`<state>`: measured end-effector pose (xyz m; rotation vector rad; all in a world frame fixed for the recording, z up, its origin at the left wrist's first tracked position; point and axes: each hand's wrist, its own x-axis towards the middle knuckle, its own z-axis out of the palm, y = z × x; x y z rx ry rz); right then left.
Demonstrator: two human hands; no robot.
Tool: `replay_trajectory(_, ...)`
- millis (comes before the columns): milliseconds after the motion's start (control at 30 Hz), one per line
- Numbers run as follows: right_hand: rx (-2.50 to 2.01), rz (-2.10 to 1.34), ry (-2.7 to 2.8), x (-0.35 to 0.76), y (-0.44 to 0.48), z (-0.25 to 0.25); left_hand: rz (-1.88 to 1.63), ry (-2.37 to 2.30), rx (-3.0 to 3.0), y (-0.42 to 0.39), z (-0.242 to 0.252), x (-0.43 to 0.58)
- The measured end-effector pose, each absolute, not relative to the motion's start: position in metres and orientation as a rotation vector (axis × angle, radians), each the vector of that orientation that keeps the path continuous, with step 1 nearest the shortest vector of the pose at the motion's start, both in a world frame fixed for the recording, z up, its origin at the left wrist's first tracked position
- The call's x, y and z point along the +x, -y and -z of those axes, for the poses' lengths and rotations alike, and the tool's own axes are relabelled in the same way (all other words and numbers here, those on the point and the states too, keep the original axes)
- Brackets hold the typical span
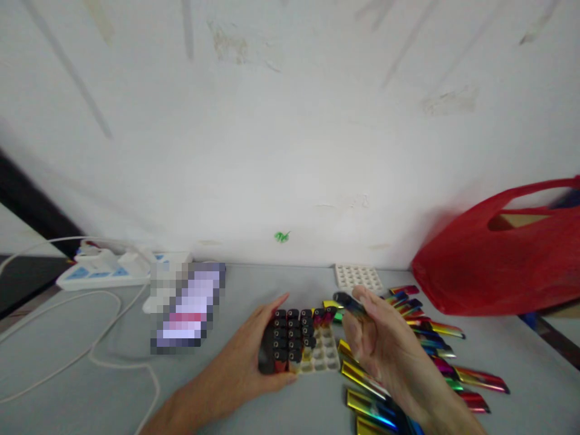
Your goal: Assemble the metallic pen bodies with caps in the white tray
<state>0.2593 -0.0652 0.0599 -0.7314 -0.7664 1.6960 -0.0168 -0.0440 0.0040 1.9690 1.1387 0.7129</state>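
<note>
My left hand (254, 347) wraps around the left side of a pale tray (327, 356) with square pockets, thumb in front and fingers behind. Black-topped pieces (293, 333) that look like lighters stand upright in its left columns and along its back row; the front right pockets hold nothing. Just right of the tray, my right hand (389, 344) pinches a similar lighter (348, 300), raised and tilted, its black end pointing left. My fingers cover most of its body.
Shiny multicoloured lighters (369, 377) lie spread at the right. A second pocketed tray (357, 277) rests by the wall. A red bag (493, 260) stands far right. A blurred phone (193, 308), a power strip (106, 275) and white cables (95, 344) are at left.
</note>
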Motion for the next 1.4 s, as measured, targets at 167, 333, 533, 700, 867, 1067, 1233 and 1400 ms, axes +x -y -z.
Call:
replay_trajectory(167, -0.645, -1.716, 0.642, 0.255, 0.064, -0.064, -0.717, -1.147, 1.954, 0.044, -0.003, -0.016)
replay_trajectory(333, -0.592, -1.793, 0.747, 0.246, 0.067, -0.062, -0.716, -1.141, 1.973, 0.044, -0.004, -0.016)
replay_trajectory(533, -0.569, -1.798, 0.81, 0.243, 0.07, -0.056, -0.714, -1.15, 1.989, 0.044, -0.004, -0.017)
replay_trajectory(700, -0.638, -1.873, 0.764, 0.246, 0.07, -0.058, -0.72, -1.152, 1.989, 0.043, -0.002, -0.017)
replay_trajectory(867, -0.675, -1.815, 0.81, 0.241, 0.071, -0.06, -0.7, -1.15, 1.973, 0.044, -0.004, -0.017)
replay_trajectory(1067, -0.675, -1.792, 0.846, 0.241, 0.072, -0.055, -0.687, -1.157, 1.995, 0.044, -0.002, -0.017)
replay_trajectory(1233, -0.565, -1.912, 0.841, 0.243, 0.069, -0.054, -0.713, -1.141, 1.997, 0.043, 0.002, -0.019)
replay_trajectory(1400, -0.508, -1.972, 0.721, 0.244, 0.068, -0.051, -0.702, -1.126, 2.003, 0.042, 0.002, -0.02)
